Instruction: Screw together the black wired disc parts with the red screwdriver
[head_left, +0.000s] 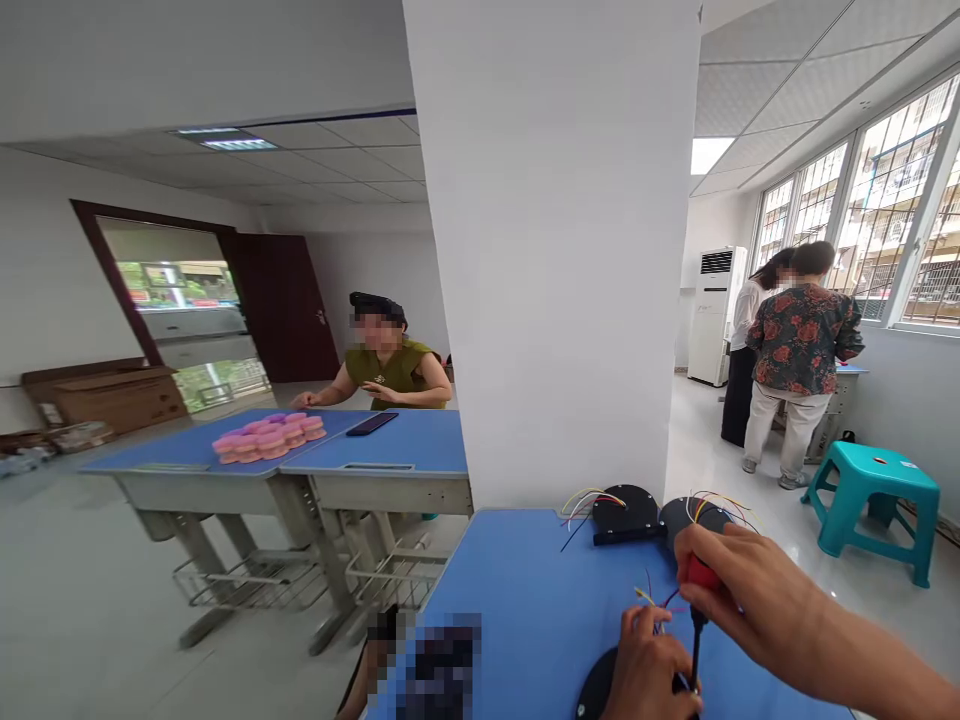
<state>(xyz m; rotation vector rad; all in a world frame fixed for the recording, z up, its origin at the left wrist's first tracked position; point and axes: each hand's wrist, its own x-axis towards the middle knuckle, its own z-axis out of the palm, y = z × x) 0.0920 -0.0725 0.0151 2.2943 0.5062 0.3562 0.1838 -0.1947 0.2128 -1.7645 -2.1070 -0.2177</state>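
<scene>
The left hand covers most of a round black plastic disc, which the bottom edge also cuts off. The right hand hides most of a red-handled tool, perhaps a screwdriver; its tip is lost behind the left hand's fingers. A blurred dark patch on the blue desk cannot be identified.

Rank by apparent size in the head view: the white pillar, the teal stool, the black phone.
1. White pillar, by far the largest.
2. Teal stool.
3. Black phone, the smallest, though it lies farther away.
</scene>
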